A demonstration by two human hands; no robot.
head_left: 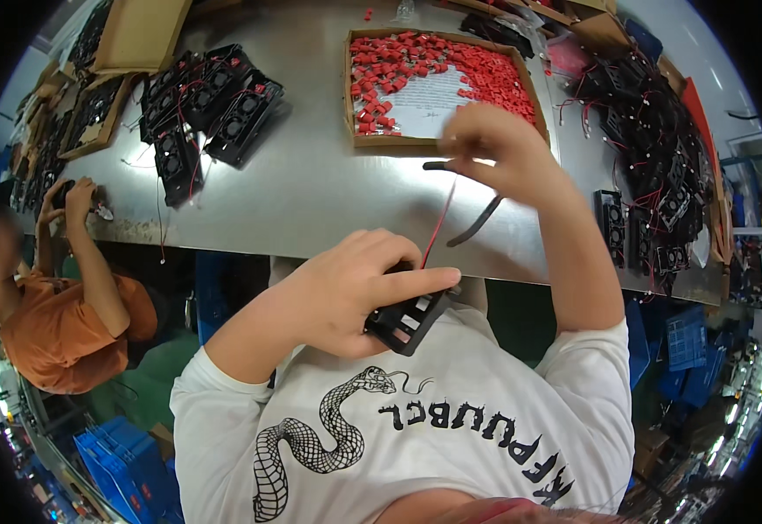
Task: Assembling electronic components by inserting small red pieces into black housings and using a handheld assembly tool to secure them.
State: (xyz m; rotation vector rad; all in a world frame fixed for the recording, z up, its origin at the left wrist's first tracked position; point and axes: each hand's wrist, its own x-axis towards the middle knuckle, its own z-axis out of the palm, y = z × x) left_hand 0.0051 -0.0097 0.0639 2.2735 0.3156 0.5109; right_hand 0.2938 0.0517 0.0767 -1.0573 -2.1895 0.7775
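Note:
My left hand [355,293] is wrapped round a black plastic fan housing [407,327] with slots, held in front of my shirt at the table's near edge. A thin red wire [439,229] runs up from the housing toward my right hand [499,153]. That hand is raised over the table and closed, its fingers slightly blurred. Out of it stick a short black end and a longer curved black piece [477,223], perhaps parts of one slim tool; I cannot tell. Beyond the right hand lies a shallow cardboard box [350,92] with many small red parts [503,83] and a printed sheet.
Black fan units [215,100] with wires are piled on the metal table [302,166] at the left. A larger heap of them [652,148] covers the right end. Another person [67,323] in orange works at the far left. Blue crates [123,467] stand below.

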